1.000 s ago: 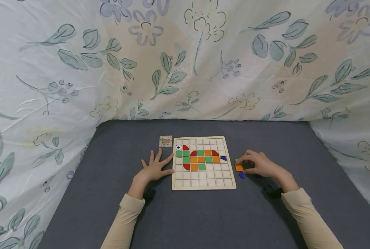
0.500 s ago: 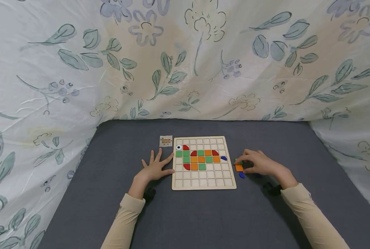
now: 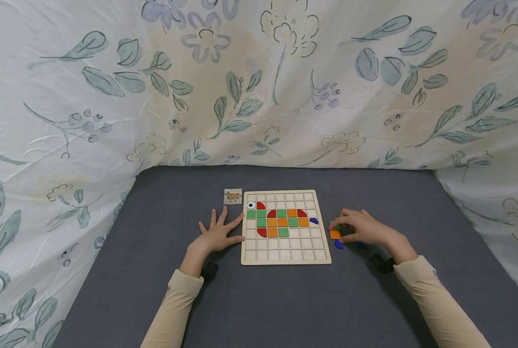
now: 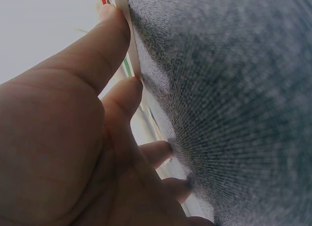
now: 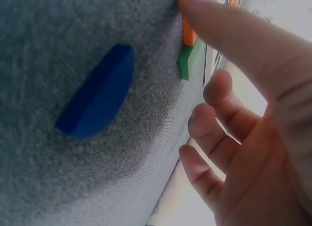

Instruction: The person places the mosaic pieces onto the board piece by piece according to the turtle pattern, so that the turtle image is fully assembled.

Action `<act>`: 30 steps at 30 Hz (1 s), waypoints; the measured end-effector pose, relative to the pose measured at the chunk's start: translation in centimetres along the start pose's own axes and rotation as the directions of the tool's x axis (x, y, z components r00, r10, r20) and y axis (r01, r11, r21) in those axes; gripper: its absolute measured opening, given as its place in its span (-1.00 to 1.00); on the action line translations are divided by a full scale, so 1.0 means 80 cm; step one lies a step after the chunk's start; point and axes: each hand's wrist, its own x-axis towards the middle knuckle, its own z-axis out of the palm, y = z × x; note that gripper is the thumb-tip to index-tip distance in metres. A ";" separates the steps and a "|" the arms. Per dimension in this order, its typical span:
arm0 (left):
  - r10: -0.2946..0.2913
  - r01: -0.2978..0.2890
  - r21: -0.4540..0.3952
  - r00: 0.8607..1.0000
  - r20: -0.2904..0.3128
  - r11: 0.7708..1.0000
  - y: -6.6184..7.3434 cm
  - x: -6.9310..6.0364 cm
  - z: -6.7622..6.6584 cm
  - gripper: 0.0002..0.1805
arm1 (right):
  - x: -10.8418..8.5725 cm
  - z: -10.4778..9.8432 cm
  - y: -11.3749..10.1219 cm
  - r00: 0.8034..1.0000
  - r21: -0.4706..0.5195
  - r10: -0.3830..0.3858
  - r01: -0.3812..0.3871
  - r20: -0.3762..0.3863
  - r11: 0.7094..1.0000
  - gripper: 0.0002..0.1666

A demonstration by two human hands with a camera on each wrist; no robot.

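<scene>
My left hand (image 3: 215,238) rests on the cloth with fingers spread. Its thumb and index fingertip touch the left edge of the wooden grid board (image 3: 285,258); the left wrist view shows them against the rim. Coloured tiles form a fish-like pattern on the board. Right of it, my right hand (image 3: 365,228) is over loose tiles. Its thumb is at an orange tile (image 3: 334,235), and a fingertip reaches a green tile (image 3: 336,226). Whether it pinches either is unclear, as the index finger is hidden in the right wrist view. A blue rounded tile (image 5: 100,94) lies near the thumb.
A small picture card (image 3: 232,196) lies beyond my left hand, by the board's upper left corner. Another blue tile (image 3: 339,244) sits just below the orange one. Floral fabric (image 3: 259,96) hangs behind the dark grey cloth (image 3: 276,304).
My right hand and sleeve have shifted very slightly, and the fingers stay at the same tiles. My left hand holds its place. The whole head view has drifted a few pixels.
</scene>
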 end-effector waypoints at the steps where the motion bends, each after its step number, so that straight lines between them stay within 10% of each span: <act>1: 0.000 0.000 0.001 1.000 0.000 1.000 0.000 0.000 0.000 -0.21 | 0.000 0.000 0.000 1.000 -0.003 -0.003 0.003 0.002 1.000 -0.56; 30: 0.003 -0.003 0.009 1.000 -0.002 1.000 -0.002 -0.002 0.001 -0.21 | 0.013 0.005 -0.023 0.986 -0.023 0.016 -0.020 -0.168 1.000 -0.64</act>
